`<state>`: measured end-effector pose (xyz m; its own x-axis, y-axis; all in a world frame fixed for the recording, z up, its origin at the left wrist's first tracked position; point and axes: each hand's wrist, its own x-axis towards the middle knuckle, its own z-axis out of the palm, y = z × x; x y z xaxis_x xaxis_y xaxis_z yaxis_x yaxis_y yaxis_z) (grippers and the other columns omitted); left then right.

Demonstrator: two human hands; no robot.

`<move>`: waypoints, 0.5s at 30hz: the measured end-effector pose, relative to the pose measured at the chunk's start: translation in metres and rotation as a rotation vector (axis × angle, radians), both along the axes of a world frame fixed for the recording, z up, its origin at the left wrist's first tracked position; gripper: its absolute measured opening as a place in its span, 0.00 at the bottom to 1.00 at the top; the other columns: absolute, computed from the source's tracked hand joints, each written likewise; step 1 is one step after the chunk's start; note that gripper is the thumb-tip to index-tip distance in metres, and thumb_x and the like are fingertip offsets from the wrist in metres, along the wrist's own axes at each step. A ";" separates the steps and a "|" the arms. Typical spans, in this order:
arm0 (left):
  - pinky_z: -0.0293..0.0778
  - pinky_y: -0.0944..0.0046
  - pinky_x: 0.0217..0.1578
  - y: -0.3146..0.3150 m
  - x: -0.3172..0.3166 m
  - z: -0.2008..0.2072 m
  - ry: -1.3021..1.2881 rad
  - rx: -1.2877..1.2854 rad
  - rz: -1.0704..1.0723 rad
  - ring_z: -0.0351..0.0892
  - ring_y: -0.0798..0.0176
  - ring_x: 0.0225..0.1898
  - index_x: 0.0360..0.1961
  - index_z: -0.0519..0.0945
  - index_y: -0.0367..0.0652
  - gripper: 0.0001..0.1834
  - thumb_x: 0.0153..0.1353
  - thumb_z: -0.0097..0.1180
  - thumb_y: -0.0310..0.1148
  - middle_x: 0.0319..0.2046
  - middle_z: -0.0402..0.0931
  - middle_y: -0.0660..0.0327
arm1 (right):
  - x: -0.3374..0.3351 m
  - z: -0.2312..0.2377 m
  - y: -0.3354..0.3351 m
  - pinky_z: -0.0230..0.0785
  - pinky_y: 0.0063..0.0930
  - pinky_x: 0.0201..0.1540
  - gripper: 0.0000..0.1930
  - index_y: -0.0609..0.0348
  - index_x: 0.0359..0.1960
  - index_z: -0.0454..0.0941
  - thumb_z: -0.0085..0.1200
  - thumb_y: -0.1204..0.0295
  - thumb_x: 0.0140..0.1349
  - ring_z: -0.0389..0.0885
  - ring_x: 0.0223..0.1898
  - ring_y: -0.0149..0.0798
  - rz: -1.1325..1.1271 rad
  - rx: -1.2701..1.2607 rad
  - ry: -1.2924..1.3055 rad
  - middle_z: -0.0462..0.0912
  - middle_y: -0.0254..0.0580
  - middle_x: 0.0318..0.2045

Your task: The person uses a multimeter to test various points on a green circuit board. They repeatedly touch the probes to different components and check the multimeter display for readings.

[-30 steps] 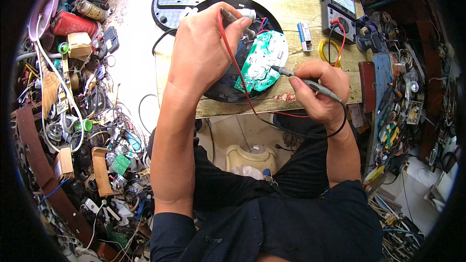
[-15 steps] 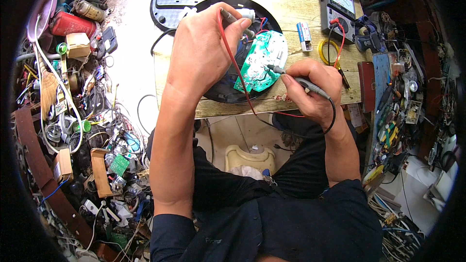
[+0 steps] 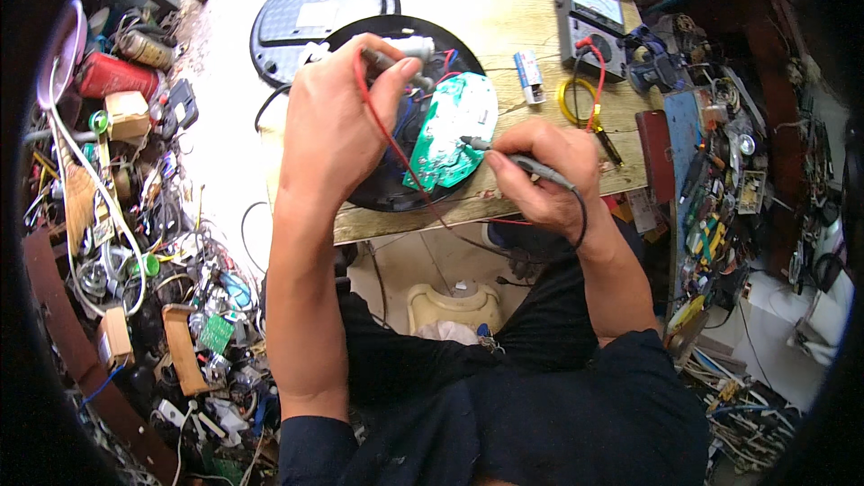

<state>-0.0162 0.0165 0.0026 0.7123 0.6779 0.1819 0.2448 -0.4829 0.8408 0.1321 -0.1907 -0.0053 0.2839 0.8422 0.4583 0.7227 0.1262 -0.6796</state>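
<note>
My left hand point(image 3: 335, 121) is closed round a grey test probe point(image 3: 393, 65) with a red lead, held over the upper left of an open round black housing point(image 3: 382, 202). Its tip is hard to make out among the wires and a white cylindrical part. In the housing lies a green and white circuit board point(image 3: 450, 117), solder side up. A second grey probe point(image 3: 533, 166), on a black lead, is pinched in my right hand point(image 3: 551, 182). This probe's dark tip meets the board near its middle, though whether it presses a solder joint is too small to tell.
An analog multimeter point(image 3: 589, 18) with leads plugged in stands at the far right of the wooden table point(image 3: 513, 9). Nearby are a small blue and white box point(image 3: 529, 78) and a yellow ring point(image 3: 566, 101). A round black cover point(image 3: 279, 31) lies behind the housing. Piled parts point(image 3: 211, 261) crowd the left.
The whole view has shifted, so the table and both hands appear lower and further left. Both hands keep their probes, and the right probe's tip stays near the same part of the board.
</note>
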 end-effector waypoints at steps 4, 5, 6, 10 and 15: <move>0.67 0.60 0.23 -0.003 0.001 -0.001 -0.045 -0.048 0.011 0.71 0.64 0.17 0.41 0.87 0.35 0.09 0.71 0.69 0.32 0.17 0.77 0.56 | 0.000 0.000 0.000 0.78 0.39 0.31 0.09 0.59 0.36 0.82 0.71 0.81 0.58 0.88 0.27 0.49 -0.014 0.001 0.004 0.86 0.47 0.28; 0.67 0.60 0.23 -0.003 0.001 -0.002 -0.044 -0.045 0.007 0.71 0.65 0.17 0.41 0.87 0.35 0.09 0.71 0.69 0.32 0.17 0.77 0.56 | 0.000 0.000 0.000 0.78 0.39 0.30 0.09 0.59 0.36 0.82 0.71 0.81 0.58 0.88 0.27 0.49 -0.015 -0.003 0.009 0.86 0.47 0.28; 0.66 0.60 0.23 -0.001 0.001 -0.003 -0.044 -0.041 0.002 0.70 0.65 0.17 0.41 0.87 0.35 0.09 0.71 0.69 0.32 0.17 0.76 0.57 | 0.000 0.000 0.000 0.78 0.39 0.30 0.09 0.59 0.36 0.82 0.71 0.81 0.58 0.88 0.27 0.49 -0.016 -0.002 0.009 0.86 0.47 0.27; 0.65 0.60 0.23 -0.002 0.001 -0.002 -0.038 -0.037 0.005 0.69 0.66 0.17 0.41 0.87 0.36 0.09 0.71 0.69 0.32 0.17 0.75 0.57 | 0.001 0.001 -0.001 0.78 0.40 0.31 0.08 0.60 0.35 0.82 0.70 0.80 0.58 0.89 0.28 0.50 -0.014 -0.012 0.010 0.86 0.47 0.27; 0.66 0.60 0.23 -0.001 0.000 -0.002 -0.045 -0.046 0.002 0.70 0.66 0.18 0.40 0.87 0.35 0.09 0.71 0.69 0.32 0.17 0.77 0.57 | -0.002 0.003 -0.001 0.78 0.40 0.31 0.08 0.60 0.36 0.82 0.71 0.80 0.58 0.89 0.28 0.51 -0.024 -0.022 0.026 0.86 0.48 0.28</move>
